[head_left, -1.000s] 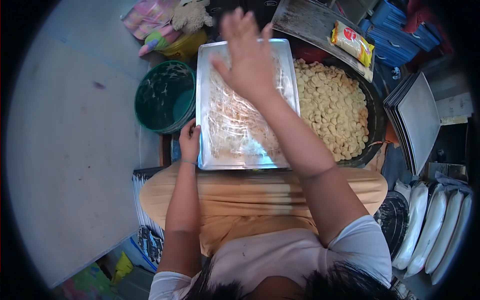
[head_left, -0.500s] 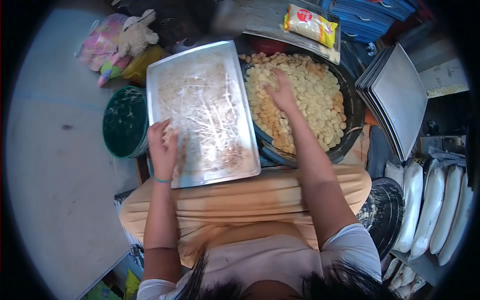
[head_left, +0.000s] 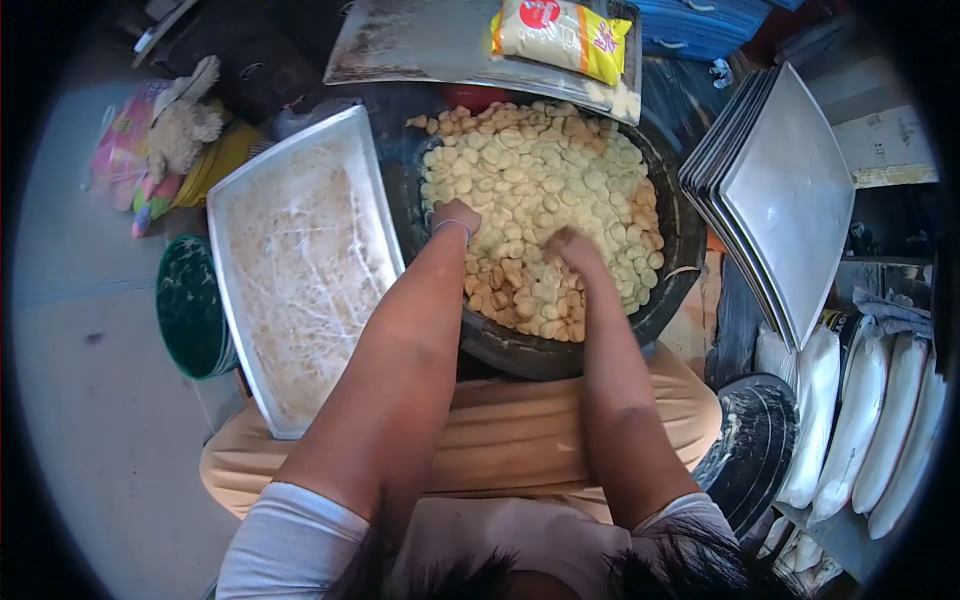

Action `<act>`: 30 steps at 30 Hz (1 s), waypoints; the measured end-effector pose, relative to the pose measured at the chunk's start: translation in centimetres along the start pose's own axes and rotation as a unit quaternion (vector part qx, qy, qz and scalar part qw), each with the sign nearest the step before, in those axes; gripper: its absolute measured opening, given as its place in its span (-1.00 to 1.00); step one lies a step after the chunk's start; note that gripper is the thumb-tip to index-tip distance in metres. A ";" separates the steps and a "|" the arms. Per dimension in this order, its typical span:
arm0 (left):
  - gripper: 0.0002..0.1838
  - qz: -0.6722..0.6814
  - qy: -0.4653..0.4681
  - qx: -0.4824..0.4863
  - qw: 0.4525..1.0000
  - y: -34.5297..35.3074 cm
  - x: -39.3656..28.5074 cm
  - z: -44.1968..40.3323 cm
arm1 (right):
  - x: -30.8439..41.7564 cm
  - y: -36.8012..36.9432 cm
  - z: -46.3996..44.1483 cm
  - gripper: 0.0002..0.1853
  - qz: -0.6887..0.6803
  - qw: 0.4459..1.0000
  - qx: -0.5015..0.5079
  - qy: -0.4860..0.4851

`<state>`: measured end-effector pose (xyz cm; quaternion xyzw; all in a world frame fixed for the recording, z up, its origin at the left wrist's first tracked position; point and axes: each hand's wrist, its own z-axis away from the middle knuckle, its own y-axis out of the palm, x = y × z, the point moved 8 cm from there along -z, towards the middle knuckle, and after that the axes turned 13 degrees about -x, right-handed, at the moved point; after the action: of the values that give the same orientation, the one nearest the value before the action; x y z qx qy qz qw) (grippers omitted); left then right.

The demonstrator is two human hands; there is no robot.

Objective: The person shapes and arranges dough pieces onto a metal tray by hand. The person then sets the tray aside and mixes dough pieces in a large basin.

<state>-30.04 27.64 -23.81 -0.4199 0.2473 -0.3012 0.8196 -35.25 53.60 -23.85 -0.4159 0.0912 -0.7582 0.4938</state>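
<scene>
A large black tub (head_left: pixel 690 215) is heaped with small round pale cookies (head_left: pixel 540 165), some of them browner. My left hand (head_left: pixel 455 215), with a thin band at the wrist, is at the tub's left side on the edge of the heap. Its fingers look curled in, and what they hold, if anything, is hidden. Over the middle of the cookies is my right hand (head_left: pixel 575 248), fingers bent downward and smeared by motion. Left of the tub, a metal baking tray (head_left: pixel 300 260) with crumbs and scratch marks lies tilted, touched by neither hand.
A green bucket (head_left: pixel 190 305) stands left of the tray, near a stuffed toy (head_left: pixel 185 125). Behind the tub, a yellow-and-white packet (head_left: pixel 560 40) lies on another tray (head_left: pixel 420 45). Stacked trays (head_left: pixel 775 190) lean at right, above long white bags (head_left: pixel 850 430).
My left hand has left the tray and crossed right to the cookies. The tray now sits farther left and more tilted in view. My right hand is lower in the heap.
</scene>
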 end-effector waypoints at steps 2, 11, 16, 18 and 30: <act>-0.34 0.116 -0.114 -0.032 0.986 0.7 0.8 0.2 | -1.5 -4.4 -5.0 -0.06 -0.029 0.987 -0.142 -0.075; -0.07 0.177 -0.158 -0.122 0.964 4.5 0.3 3.6 | 4.4 6.8 3.6 -0.14 0.226 0.966 -0.040 -0.116; -0.19 -0.034 -0.013 -0.082 0.996 6.9 -5.6 10.5 | -5.0 -6.6 -3.2 -0.20 -0.151 0.978 -0.145 -0.010; -0.33 -0.038 0.067 -0.054 0.996 6.8 -8.6 13.7 | -8.1 -10.1 -4.9 -0.13 0.026 0.936 -0.344 0.076; -0.09 0.281 -0.141 -0.061 0.947 6.7 -1.0 3.9 | -6.9 -0.1 -0.1 -0.17 -0.003 0.996 -0.086 -0.014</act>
<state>-26.25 33.58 -27.23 -0.4207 0.2552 0.0190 0.8704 -34.17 59.33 -27.62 -0.4679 0.1480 -0.7431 0.4550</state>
